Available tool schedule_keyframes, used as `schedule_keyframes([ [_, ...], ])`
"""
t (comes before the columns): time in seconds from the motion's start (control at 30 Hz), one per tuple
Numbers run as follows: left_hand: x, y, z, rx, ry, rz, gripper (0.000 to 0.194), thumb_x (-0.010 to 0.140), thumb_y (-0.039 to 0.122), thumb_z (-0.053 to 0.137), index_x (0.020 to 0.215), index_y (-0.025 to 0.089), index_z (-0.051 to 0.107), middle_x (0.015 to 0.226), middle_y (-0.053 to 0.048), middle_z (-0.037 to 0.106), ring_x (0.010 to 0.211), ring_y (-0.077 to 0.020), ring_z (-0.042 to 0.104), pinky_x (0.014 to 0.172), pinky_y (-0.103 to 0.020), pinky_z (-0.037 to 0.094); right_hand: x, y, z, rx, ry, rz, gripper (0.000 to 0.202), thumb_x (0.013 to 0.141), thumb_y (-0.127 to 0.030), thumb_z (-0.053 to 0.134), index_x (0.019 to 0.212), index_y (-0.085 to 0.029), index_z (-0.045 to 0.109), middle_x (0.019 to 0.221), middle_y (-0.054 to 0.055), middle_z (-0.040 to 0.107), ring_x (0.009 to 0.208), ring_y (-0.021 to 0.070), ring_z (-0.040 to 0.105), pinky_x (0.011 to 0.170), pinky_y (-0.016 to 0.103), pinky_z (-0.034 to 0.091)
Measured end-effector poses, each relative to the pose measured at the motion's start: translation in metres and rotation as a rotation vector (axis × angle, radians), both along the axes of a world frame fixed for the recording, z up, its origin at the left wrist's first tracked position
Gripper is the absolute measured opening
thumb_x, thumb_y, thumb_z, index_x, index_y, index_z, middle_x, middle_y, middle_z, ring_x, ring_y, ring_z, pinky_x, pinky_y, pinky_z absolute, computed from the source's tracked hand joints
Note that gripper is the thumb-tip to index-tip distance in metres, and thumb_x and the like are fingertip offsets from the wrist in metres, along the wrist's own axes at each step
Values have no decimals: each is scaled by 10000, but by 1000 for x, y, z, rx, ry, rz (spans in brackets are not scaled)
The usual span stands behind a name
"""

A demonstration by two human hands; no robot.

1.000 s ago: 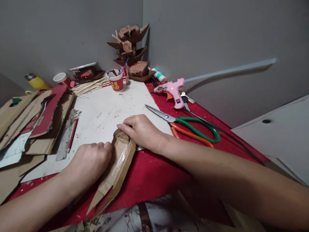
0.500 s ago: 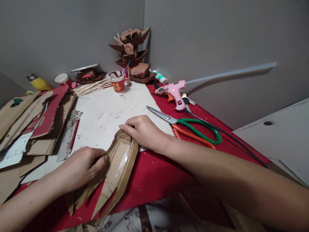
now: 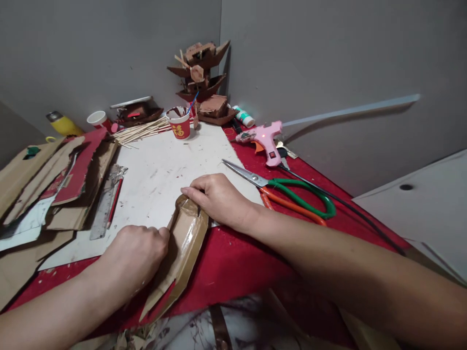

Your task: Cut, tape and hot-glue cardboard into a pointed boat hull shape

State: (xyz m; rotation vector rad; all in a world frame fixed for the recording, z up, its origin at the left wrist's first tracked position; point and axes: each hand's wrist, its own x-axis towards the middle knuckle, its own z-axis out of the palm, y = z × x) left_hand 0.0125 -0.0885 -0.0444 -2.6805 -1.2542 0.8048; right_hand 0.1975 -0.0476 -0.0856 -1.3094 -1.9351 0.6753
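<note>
A long piece of brown cardboard (image 3: 184,238), with raised side walls and shiny clear tape or glue on it, lies slanted at the table's front edge. Its far end is bent into a rounded shape, and its near end is cut into points. My right hand (image 3: 213,197) is closed on the far end, thumb over the rim. Against the left wall my left hand (image 3: 140,255) is closed, its knuckles up and its fingertips hidden. Right of the cardboard lie large scissors (image 3: 259,180) with one green and one orange handle, blades partly apart.
A pink glue gun (image 3: 264,138) with a black cord rests at the right. Behind are a red paper cup (image 3: 179,127), wooden sticks (image 3: 146,129) and brown cardboard boats (image 3: 200,73). To the left lie cardboard scraps (image 3: 76,180), a ruler (image 3: 104,209) and a red pencil (image 3: 115,204).
My left hand has turned knuckles up and moved slightly right along the cardboard's left wall. The loose left strip is now hidden beneath it. My right hand stays in place.
</note>
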Motion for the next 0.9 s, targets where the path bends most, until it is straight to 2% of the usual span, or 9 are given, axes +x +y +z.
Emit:
schedule_keyframes([
  [0.1,-7,1,8,-44,-190,155,333,919,270,356,743,181,624,628,-76,675,550,-213,616,500,-282,338,1,1,1,8,3,-5,330,893,-203,557,583,-127,638,520,-26,493,535,93,406,558,233,298],
  [0.17,-14,5,16,-106,-382,273,370,933,409,347,788,190,609,656,-45,660,587,-190,599,530,-265,373,3,2,3,24,35,-23,336,891,-207,553,572,-128,623,514,-34,471,531,92,394,551,231,292],
  [0.3,-26,15,26,-176,-825,482,392,896,522,416,983,182,589,777,-40,669,715,-197,607,646,-291,450,5,3,6,19,121,-38,363,883,-216,536,530,-136,561,501,-58,372,518,85,348,524,222,271],
  [0.43,-19,20,15,-566,-1298,742,505,861,564,478,1143,157,577,962,-89,692,896,-228,642,787,-342,487,4,2,8,-22,225,112,349,877,-263,518,554,-137,563,521,-54,394,525,86,368,512,210,287],
  [0.5,-10,18,4,-805,-1406,813,482,867,551,483,1092,151,629,956,-89,709,890,-234,647,800,-340,480,2,1,7,-16,251,193,340,877,-287,512,585,-131,591,543,-44,439,535,90,395,521,211,308],
  [0.57,-1,14,-6,-963,-1500,842,434,870,525,504,994,145,674,926,-74,721,866,-223,647,810,-324,471,2,1,6,0,261,235,342,880,-299,509,607,-124,616,562,-33,478,550,95,418,537,215,329],
  [0.7,10,4,-17,-1033,-1596,921,242,802,365,671,942,167,672,792,-14,719,701,-150,633,689,-245,458,1,-1,7,-21,275,222,327,872,-304,524,626,-121,637,567,-27,501,561,100,441,539,212,343],
  [0.8,12,1,-21,-1044,-1602,942,250,806,363,666,944,155,667,692,-10,706,622,-137,611,630,-227,441,2,-3,11,-91,308,192,291,846,-305,556,635,-124,643,560,-32,506,563,100,456,541,206,356],
  [0.9,13,3,-25,-999,-1625,946,296,798,391,666,960,142,669,705,-22,716,620,-150,620,638,-237,447,4,-4,14,-173,353,214,220,814,-306,593,712,-122,657,629,-18,564,606,109,498,579,208,393],
])
